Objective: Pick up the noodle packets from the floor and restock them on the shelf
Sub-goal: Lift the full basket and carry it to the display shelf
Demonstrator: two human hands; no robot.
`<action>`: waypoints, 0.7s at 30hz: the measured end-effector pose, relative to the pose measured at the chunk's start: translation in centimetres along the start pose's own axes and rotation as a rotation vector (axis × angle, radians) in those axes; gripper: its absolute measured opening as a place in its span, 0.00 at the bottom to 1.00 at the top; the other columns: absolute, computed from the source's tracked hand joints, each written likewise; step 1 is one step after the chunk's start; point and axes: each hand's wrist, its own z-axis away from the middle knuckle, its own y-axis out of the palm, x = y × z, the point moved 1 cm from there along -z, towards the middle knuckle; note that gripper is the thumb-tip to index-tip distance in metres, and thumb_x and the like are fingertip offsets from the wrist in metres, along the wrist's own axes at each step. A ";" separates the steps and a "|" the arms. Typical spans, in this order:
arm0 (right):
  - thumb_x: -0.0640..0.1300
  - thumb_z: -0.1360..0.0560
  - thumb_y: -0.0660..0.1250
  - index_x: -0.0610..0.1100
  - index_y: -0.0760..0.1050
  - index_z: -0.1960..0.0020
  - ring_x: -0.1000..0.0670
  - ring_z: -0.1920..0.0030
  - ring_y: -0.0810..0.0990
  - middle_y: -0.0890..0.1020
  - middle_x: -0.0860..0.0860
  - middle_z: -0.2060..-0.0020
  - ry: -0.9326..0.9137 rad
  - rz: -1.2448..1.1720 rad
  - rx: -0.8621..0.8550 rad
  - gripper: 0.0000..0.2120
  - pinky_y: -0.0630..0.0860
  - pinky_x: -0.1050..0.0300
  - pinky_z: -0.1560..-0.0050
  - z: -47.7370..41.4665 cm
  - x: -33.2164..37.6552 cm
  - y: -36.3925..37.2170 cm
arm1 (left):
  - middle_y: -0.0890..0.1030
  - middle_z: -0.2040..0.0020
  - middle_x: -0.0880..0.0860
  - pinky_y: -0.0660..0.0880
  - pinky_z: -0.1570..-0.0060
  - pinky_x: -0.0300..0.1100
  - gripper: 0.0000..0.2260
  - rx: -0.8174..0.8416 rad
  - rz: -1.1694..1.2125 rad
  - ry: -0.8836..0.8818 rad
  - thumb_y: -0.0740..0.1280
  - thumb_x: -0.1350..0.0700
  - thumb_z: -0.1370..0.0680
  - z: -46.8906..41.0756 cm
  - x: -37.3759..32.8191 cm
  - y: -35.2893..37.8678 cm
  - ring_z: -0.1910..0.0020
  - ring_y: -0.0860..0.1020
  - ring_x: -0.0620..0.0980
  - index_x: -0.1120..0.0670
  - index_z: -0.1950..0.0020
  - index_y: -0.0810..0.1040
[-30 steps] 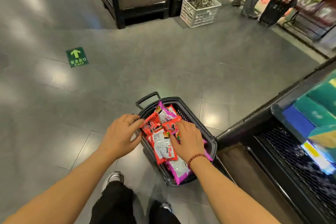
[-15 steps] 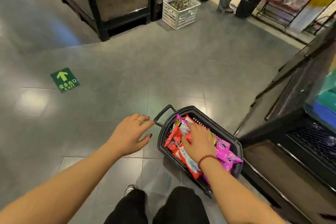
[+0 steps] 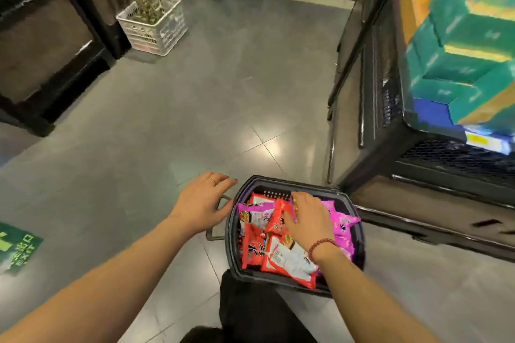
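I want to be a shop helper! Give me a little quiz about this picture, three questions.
1. True or false: the left hand is holding a noodle packet.
2. Where are the noodle packets? A) scattered on the floor B) in the black basket C) in a white crate
3. Fill in: the right hand lies on the packets, and its wrist wears a ______ of dark red beads.

Key: 1 false, it holds nothing and is beside the basket. 2 B. 3 bracelet.
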 end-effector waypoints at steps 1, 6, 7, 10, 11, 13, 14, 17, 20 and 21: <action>0.53 0.24 0.62 0.44 0.68 0.29 0.43 0.35 0.72 0.74 0.47 0.35 0.068 -0.028 -0.006 0.25 0.69 0.49 0.34 -0.6 -0.3 -0.1 | 0.82 0.46 0.55 0.79 0.55 0.48 0.24 0.018 0.000 0.026 0.58 0.42 0.26 -1.8 0.3 -0.2 0.49 0.80 0.57 0.54 0.39 0.80; 0.52 0.25 0.64 0.41 0.73 0.34 0.39 0.40 0.76 0.78 0.44 0.40 0.299 -0.155 -0.116 0.23 0.74 0.46 0.40 -2.2 -2.6 -0.8 | 0.81 0.42 0.54 0.78 0.51 0.49 0.25 0.082 0.024 0.166 0.57 0.41 0.26 -10.3 0.9 -0.2 0.44 0.78 0.57 0.52 0.35 0.78; 0.51 0.25 0.66 0.41 0.72 0.33 0.40 0.38 0.75 0.77 0.43 0.39 0.337 -0.168 -0.110 0.23 0.72 0.47 0.38 -2.3 -2.9 -1.0 | 0.81 0.43 0.54 0.78 0.50 0.49 0.25 0.101 0.031 0.204 0.57 0.41 0.25 -11.9 0.8 -0.1 0.44 0.78 0.57 0.53 0.35 0.78; 0.50 0.25 0.67 0.41 0.73 0.34 0.40 0.40 0.75 0.78 0.43 0.41 0.494 -0.213 -0.155 0.22 0.71 0.49 0.40 -2.3 -3.7 -1.0 | 0.81 0.43 0.54 0.77 0.48 0.48 0.26 0.143 0.030 0.343 0.56 0.40 0.25 -16.8 0.3 0.8 0.44 0.78 0.56 0.53 0.36 0.78; 0.51 0.25 0.67 0.42 0.73 0.35 0.40 0.40 0.75 0.78 0.43 0.42 0.548 -0.229 -0.167 0.22 0.72 0.49 0.40 -2.3 -3.8 -0.7 | 0.81 0.44 0.54 0.77 0.48 0.48 0.26 0.159 0.032 0.394 0.56 0.40 0.25 -18.4 0.0 1.1 0.44 0.78 0.56 0.54 0.36 0.78; 0.51 0.25 0.66 0.44 0.71 0.34 0.41 0.39 0.74 0.77 0.45 0.40 0.665 -0.278 -0.190 0.22 0.73 0.48 0.39 -2.3 -3.7 -0.2 | 0.81 0.44 0.54 0.77 0.48 0.49 0.26 0.194 0.045 0.492 0.56 0.40 0.26 -21.5 -0.4 1.8 0.44 0.79 0.57 0.54 0.37 0.79; 0.52 0.24 0.65 0.45 0.70 0.33 0.43 0.38 0.73 0.76 0.46 0.39 0.733 -0.295 -0.200 0.23 0.72 0.48 0.38 -2.3 -3.5 0.1 | 0.81 0.44 0.54 0.76 0.48 0.49 0.26 0.223 0.048 0.534 0.56 0.40 0.26 -23.1 -0.5 2.2 0.43 0.78 0.57 0.53 0.37 0.79; 0.53 0.23 0.63 0.46 0.69 0.32 0.44 0.37 0.72 0.75 0.48 0.38 0.930 -0.320 -0.258 0.22 0.70 0.50 0.38 -2.3 -2.1 0.7 | 0.81 0.42 0.53 0.76 0.46 0.50 0.28 0.329 0.039 0.684 0.54 0.38 0.27 -27.5 -1.0 3.4 0.41 0.76 0.57 0.52 0.36 0.78; 0.54 0.22 0.62 0.46 0.67 0.29 0.46 0.33 0.69 0.72 0.48 0.33 1.122 -0.392 -0.331 0.24 0.67 0.50 0.32 -2.0 0.2 1.3 | 0.80 0.41 0.53 0.76 0.44 0.50 0.27 0.421 0.044 0.794 0.56 0.38 0.26 -31.4 -1.2 4.5 0.39 0.76 0.56 0.51 0.35 0.77; 0.53 0.22 0.62 0.46 0.66 0.28 0.46 0.32 0.69 0.72 0.48 0.32 1.175 -0.415 -0.359 0.25 0.66 0.51 0.31 -1.8 0.9 1.5 | 0.80 0.40 0.52 0.75 0.43 0.50 0.27 0.448 0.038 0.815 0.56 0.38 0.26 -32.4 -1.2 4.9 0.39 0.75 0.55 0.51 0.34 0.76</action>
